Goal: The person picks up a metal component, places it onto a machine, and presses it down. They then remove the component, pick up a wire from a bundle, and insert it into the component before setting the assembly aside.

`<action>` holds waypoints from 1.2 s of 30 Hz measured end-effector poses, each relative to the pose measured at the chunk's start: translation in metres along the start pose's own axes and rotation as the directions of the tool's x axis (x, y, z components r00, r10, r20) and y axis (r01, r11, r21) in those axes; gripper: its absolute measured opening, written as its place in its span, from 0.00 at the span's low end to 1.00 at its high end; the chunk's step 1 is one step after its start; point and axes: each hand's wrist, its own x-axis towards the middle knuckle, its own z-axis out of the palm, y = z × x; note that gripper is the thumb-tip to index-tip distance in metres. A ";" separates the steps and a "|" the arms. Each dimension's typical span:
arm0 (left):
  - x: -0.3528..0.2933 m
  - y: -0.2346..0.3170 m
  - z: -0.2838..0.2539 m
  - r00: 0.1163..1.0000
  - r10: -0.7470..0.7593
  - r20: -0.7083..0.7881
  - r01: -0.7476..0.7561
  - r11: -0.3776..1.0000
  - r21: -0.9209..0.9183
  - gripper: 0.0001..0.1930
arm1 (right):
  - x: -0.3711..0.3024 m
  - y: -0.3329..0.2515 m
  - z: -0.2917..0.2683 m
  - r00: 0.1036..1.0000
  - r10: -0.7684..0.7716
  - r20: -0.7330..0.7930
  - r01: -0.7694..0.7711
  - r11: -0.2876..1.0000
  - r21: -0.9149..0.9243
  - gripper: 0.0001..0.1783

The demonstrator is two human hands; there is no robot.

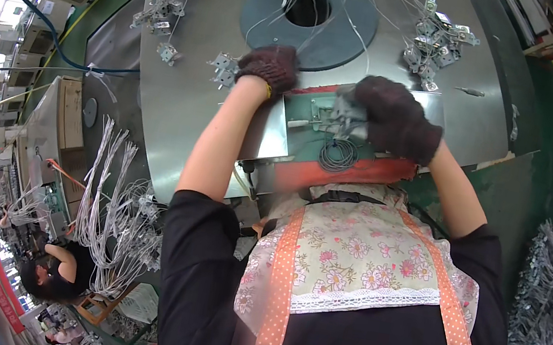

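Both my hands wear dark knitted gloves. My left hand [269, 69] is curled closed at the left of the green work plate [295, 148]; whatever its fingers hold is hidden. Right beside it are silvery metal parts [222, 70]; I cannot tell whether they touch the glove. My right hand [398, 120] bends over the plate, fingers closed around a grey piece blurred by motion. Under its fingertips sits a metal fixture [321, 114]. A coil of dark thin cable [338, 156] lies on the plate, near a red strip [342, 172] along the front edge.
A grey round disc [259, 16] with a dark post stands mid-table, thin wires running over it. Clusters of metal parts with wires lie at the right [434, 49] and left [166, 4]. A small tool [470, 91] rests at right. Cable bundles [105, 210] hang at lower left, near another person.
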 end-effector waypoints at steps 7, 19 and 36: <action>-0.009 -0.042 0.023 0.968 0.015 -0.252 0.067 0.948 0.312 0.13 | 0.019 -0.017 0.032 0.939 0.120 0.322 0.029 0.906 -0.423 0.17; -0.065 -0.013 0.033 0.591 0.224 -0.775 -0.318 0.948 0.032 0.13 | 0.014 -0.027 0.052 0.914 0.342 0.218 -0.189 0.835 -0.518 0.18; -0.082 0.072 0.063 0.731 0.510 -0.453 -0.498 0.853 0.157 0.22 | -0.007 -0.023 0.050 0.946 0.294 0.136 -0.264 0.943 -0.202 0.50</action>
